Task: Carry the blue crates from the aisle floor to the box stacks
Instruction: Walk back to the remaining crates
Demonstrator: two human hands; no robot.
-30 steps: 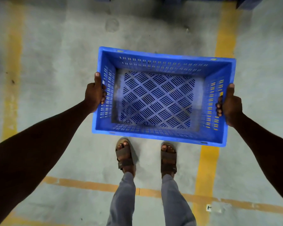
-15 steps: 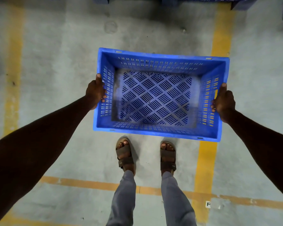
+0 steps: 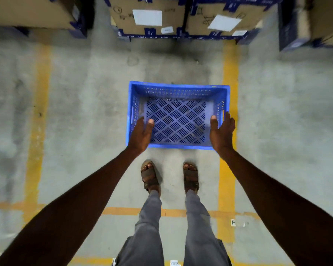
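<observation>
An empty blue slatted crate (image 3: 178, 91) sits low on the concrete floor just ahead of my sandalled feet (image 3: 150, 175). My left hand (image 3: 141, 133) is over its near left corner, thumb inside the wall and fingers outside, all stretched out. Over the near right corner my right hand (image 3: 221, 131) mirrors it, fingers extended and not curled round the rim. Stacks of cardboard boxes (image 3: 148, 18) stand a short way beyond the crate at the top of the view.
Another labelled box (image 3: 223, 20) stands beside the first, with more boxes at far left (image 3: 31, 12) and far right (image 3: 296, 25). Yellow floor lines (image 3: 229, 64) run past the crate's right side and at the left (image 3: 38, 112). An orange line (image 3: 123, 211) crosses behind my feet.
The crate has dropped from waist height to the floor. Both hands have left the side walls and opened over the near corners. The view has tilted up, revealing the box stacks.
</observation>
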